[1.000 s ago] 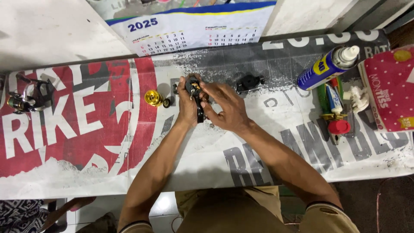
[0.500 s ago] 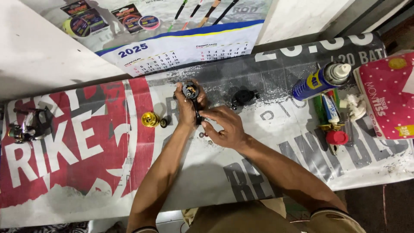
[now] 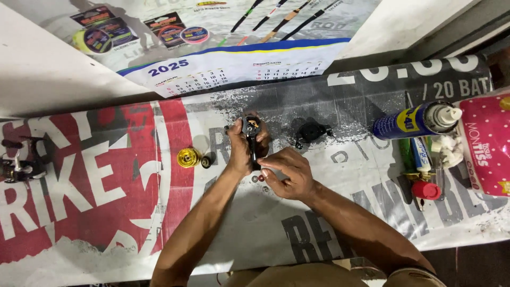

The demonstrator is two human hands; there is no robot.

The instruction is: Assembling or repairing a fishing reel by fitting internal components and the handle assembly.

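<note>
- Brown forearms came up from the bottom edge to the middle of the bench, the right hand (image 3: 287,172) nearer the body with its fingertips pinched together on something too small to make out.
- Just beyond it, the left hand (image 3: 241,151) was closed around a dark reel body (image 3: 251,130), holding it upright with its round face turned up to the camera, probably so the open side could be worked on.
- Beside the right fingertips lay a few small washers (image 3: 257,178) on the cover, apart from each other and within easy reach of the pinch.
- Left of the grip sat a gold spool (image 3: 188,157) with a small dark cap (image 3: 206,161) touching it, seemingly set aside in order.
- Right of the grip rested a black side plate (image 3: 311,131); further right lay a blue spray can (image 3: 414,120) on its side, tubes with a red cap (image 3: 426,189), and a pink tissue pack (image 3: 486,143).
- Far left of the grip another reel (image 3: 18,162) stood at the edge.
- Underneath everything was a printed plastic banner (image 3: 106,212), red, white and grey, worn and scuffed near the grip.
- Beyond the bench, a wall calendar (image 3: 234,66) hung against a pale wall.
</note>
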